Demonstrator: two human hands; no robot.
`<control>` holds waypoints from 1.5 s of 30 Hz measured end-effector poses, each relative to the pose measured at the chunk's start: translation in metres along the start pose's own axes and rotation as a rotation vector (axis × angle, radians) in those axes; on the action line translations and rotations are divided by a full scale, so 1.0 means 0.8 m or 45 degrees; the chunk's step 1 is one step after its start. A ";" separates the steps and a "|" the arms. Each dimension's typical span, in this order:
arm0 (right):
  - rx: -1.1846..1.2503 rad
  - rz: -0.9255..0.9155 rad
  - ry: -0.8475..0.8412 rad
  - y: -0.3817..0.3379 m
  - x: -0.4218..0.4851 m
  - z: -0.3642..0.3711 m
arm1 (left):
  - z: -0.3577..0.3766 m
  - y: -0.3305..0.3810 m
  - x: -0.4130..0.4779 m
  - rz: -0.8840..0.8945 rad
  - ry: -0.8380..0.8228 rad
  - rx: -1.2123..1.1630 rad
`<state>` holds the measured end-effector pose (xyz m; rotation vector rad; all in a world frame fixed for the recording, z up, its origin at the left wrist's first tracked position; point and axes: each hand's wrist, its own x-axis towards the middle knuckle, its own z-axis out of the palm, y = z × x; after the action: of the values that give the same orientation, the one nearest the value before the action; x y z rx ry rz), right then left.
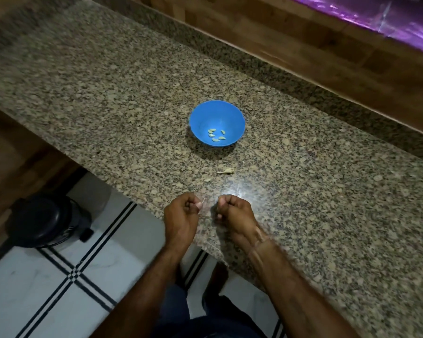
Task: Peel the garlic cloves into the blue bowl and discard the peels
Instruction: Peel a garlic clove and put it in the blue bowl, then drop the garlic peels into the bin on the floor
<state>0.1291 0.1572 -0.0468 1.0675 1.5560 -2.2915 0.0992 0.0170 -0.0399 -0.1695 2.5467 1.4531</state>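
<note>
Near the counter (303, 191) edge, the left hand (181, 215) and right hand (232, 211) are close together but not touching, both curled up. The left hand pinches a thin pale scrap (202, 200). I cannot tell what the right hand holds. Farther out lies a peel bit (226, 171). Past it, the blue bowl (205, 113) holds peeled garlic cloves (215, 135).

Bright blue on the bowl (232, 113); pale yellow-green on the cloves (215, 135) inside. Speckled tan, grey and black over the counter (108, 93). At 7 o'clock, white floor tiles (22, 289) with black stripes, checkered at the crossing. At 8 o'clock, glossy black bin (47, 215). At 1 o'clock, shiny purple plastic (376, 18) above brown wood (303, 45). Whitish peel (203, 200) at 6 o'clock
</note>
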 end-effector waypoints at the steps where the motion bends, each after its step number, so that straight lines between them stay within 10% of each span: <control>1: 0.054 0.025 -0.045 0.000 0.000 0.015 | -0.011 -0.006 0.003 -0.018 0.019 -0.018; 25: -0.063 0.356 -0.654 0.176 -0.050 0.638 | -0.574 -0.302 0.048 -0.305 0.706 -0.266; 45: -0.195 0.735 -0.583 0.316 0.133 0.849 | -0.669 -0.484 0.186 -0.730 0.766 -0.326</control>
<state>-0.1327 -0.5157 -0.1681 0.7495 1.0499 -1.8168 -0.0321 -0.6405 -0.1344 -1.4336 2.3529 1.6275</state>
